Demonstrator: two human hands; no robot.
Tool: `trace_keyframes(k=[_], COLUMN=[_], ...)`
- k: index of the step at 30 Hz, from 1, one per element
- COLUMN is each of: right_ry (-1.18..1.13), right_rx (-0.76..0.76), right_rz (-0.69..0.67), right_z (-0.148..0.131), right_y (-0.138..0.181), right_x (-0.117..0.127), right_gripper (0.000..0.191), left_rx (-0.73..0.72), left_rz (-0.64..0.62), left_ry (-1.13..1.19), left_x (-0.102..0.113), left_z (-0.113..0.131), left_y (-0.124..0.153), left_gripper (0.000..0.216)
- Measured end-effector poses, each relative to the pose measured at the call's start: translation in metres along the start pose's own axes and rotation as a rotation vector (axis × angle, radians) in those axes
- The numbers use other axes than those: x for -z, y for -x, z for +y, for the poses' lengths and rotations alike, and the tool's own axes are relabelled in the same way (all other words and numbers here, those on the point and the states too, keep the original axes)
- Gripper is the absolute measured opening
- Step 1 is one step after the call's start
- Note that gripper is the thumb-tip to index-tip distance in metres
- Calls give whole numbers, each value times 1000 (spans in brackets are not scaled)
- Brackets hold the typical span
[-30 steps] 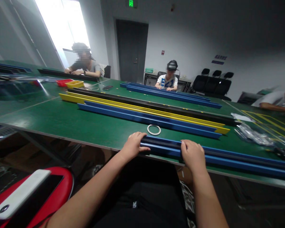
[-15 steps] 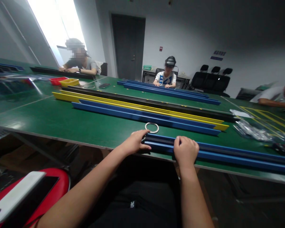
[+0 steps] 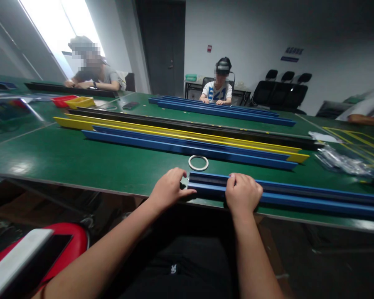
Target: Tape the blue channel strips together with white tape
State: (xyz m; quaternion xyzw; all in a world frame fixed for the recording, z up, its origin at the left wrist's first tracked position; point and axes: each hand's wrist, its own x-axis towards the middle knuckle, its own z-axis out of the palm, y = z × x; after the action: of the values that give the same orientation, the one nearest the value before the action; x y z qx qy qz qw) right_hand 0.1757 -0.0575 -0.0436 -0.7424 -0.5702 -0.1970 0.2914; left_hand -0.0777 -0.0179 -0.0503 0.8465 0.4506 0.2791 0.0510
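Note:
A long blue channel-shaped rail (image 3: 283,200) with a dark inner groove lies along the near table edge. My right hand (image 3: 243,193) is closed over it, thumb on top, a short way in from its left end. At that end is my left hand (image 3: 170,187), thumb and fingers apart in a C shape. The thumb tip reaches the rail's lower corner; the fingers stand just left of the end. A small pale patch shows between them, too small to name. Just beyond the rail end lies a white ring (image 3: 198,168), perhaps a tape roll.
Behind lie another blue rail (image 3: 187,148), a yellow rail (image 3: 64,122) and a black rail (image 3: 162,123). Red (image 3: 62,101) and yellow trays (image 3: 80,102) stand at left, clear plastic bags (image 3: 343,160) at right. Co-workers sit around the table. A red stool (image 3: 71,238) is at my lower left.
My left fingers have drawn slightly left, off the rail's end, and the hand has opened a little. My right hand stays on the rail. The camera view has shifted and tilted somewhat.

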Motion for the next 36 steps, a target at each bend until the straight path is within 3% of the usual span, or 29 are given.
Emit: trace_keyframes(k=[12,36], right_ry=[6,6], right_rx=[1,-4], right_rz=[17,8], right_z=[-1,-2], right_y=[0,0], right_x=[-3,-1], right_gripper=[26,28], left_rx=[51,113], left_rz=[-158,-204], left_ry=[-134,-106], left_x=[4,8], left_z=[6,11], left_y=[0,-3], left_gripper=[55,50])
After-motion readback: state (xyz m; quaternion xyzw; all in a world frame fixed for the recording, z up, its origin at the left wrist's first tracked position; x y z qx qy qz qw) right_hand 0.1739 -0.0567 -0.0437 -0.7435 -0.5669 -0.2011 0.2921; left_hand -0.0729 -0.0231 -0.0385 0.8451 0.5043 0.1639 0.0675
